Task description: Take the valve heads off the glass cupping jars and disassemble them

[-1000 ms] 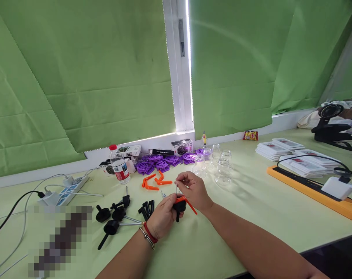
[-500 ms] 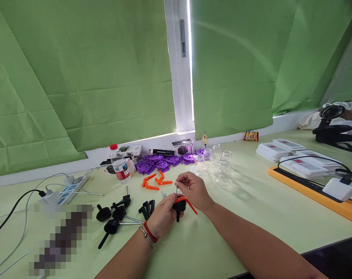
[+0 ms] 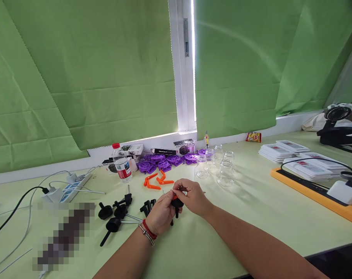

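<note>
My left hand [image 3: 161,210] is closed around a black round plastic part [image 3: 178,202] whose stem points down. The fingers of my right hand [image 3: 192,195] are pinched together just above it, at an orange V-shaped piece [image 3: 175,197] that is mostly hidden between the hands. Left of my wrist lie several similar black parts [image 3: 113,224], some with metal rods. A few black tube-like pieces [image 3: 147,207] lie partly behind my left hand. More orange V-shaped pieces [image 3: 151,182] rest beyond my hands.
Purple plastic frames [image 3: 173,160] line the back, near boxes [image 3: 184,147] and a water bottle [image 3: 122,164]. Clear glass jars [image 3: 225,174] stand right of them. A power strip [image 3: 74,188] with cables is at left; white stacks [image 3: 271,152] and an orange-black bar [image 3: 315,197] are at right.
My right hand has moved down and left along the metal rod, closer to my left hand. The orange piece, plainly visible before, is now mostly covered by my fingers. The view has shifted slightly.
</note>
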A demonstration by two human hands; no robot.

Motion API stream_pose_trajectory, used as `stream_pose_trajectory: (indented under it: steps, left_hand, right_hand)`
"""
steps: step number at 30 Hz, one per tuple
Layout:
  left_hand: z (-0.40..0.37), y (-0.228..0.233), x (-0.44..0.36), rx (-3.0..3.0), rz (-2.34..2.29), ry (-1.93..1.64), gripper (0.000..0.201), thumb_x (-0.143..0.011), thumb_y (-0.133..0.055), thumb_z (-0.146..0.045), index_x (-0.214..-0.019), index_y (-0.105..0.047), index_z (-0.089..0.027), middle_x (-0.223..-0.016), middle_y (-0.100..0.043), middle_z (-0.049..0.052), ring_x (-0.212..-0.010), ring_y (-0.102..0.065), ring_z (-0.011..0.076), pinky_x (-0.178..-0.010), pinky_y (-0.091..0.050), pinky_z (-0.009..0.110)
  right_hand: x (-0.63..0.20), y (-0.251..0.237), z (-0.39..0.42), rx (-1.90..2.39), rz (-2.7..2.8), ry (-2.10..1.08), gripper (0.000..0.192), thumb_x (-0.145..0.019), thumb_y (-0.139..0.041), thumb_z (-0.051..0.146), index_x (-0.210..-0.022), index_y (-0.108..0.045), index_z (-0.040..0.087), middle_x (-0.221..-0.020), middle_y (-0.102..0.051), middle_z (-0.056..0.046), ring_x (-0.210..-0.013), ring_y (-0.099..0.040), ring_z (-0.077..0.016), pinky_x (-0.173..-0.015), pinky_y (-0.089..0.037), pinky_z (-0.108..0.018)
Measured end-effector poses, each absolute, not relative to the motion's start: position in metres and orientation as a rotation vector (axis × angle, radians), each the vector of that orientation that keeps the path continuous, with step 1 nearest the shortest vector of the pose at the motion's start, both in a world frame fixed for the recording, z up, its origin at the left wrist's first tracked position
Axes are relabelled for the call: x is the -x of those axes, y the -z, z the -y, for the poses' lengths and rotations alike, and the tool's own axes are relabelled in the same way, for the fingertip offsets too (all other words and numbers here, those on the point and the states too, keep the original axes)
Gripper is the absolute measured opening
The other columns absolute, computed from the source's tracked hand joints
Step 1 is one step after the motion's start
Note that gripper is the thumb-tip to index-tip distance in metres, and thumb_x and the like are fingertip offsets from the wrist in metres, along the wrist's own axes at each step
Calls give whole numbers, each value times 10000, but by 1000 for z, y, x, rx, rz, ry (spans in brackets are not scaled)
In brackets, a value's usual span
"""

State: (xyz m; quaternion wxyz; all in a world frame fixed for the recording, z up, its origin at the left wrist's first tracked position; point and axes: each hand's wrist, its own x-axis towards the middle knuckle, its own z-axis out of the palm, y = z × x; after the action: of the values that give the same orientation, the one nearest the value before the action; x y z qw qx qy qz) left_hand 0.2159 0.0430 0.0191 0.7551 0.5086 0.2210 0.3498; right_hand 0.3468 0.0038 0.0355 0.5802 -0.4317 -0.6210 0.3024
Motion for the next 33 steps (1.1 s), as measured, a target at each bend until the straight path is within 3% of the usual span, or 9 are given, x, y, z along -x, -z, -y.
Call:
stream_pose_trajectory:
  steps: [5,9,18,22,26,29,33]
  left_hand:
    - [-45,-17,-215,-1103,-476,-759,321,-777,-593,-482,-742,-591,-162,-691,-548,27,-621,-509,140,-600,-413,279]
    - [-46,-17,-214,-1087,-465,-760,332,-773,-608,-489,-757,-602,-157,-703,-537,17,-624,-504,131,-603,-415,276]
    - [-49,-17,-212,-1077,-430,-764,314,-785,-620,-454,-756,-619,-142,-701,-567,28,-654,-520,134,-616,-409,263]
    - [-53,-19,-211,-1075,-419,-772,303,-818,-587,-434,-774,-638,-138,-751,-611,43,-665,-540,129,-643,-426,261]
    - [-60,-25,-207,-1017,-437,-865,253,-827,-588,-362,-897,-663,-131,-818,-648,55,-677,-566,129,-672,-456,267]
    - [-67,-29,-202,-920,-475,-932,205,-814,-592,-288,-901,-665,-117,-828,-662,60,-671,-580,132,-679,-479,269]
    - [-73,-31,-198,-794,-511,-965,168,-812,-546,-219,-858,-664,-109,-791,-676,60,-668,-601,141,-712,-500,273]
  right_hand:
    - [-348,-38,-4,1061,1511,-575,93,-810,-532,258,-782,-601,201,-784,-609,-13,-555,-577,-112,-447,-490,-223]
    - [-349,-38,-4,1097,1544,-639,125,-828,-518,276,-775,-604,203,-773,-614,-6,-473,-543,-91,-413,-452,-219]
    - [-351,-36,-5,1155,1666,-514,142,-831,-487,197,-771,-616,198,-742,-629,2,-508,-553,-97,-535,-475,-248]
    - [-354,-39,-4,1112,1754,-336,176,-815,-469,123,-841,-625,202,-790,-638,-26,-726,-602,-155,-656,-493,-286]
    - [-356,-41,-7,997,1772,-79,263,-774,-491,81,-981,-606,196,-956,-651,-68,-987,-544,-212,-861,-446,-371]
    - [-356,-38,-9,1059,1700,-3,160,-772,-510,116,-893,-591,184,-886,-636,-66,-886,-542,-201,-829,-436,-364]
    - [-354,-30,-12,1288,1676,-292,86,-815,-512,226,-804,-582,178,-735,-603,-23,-635,-501,-134,-604,-414,-264]
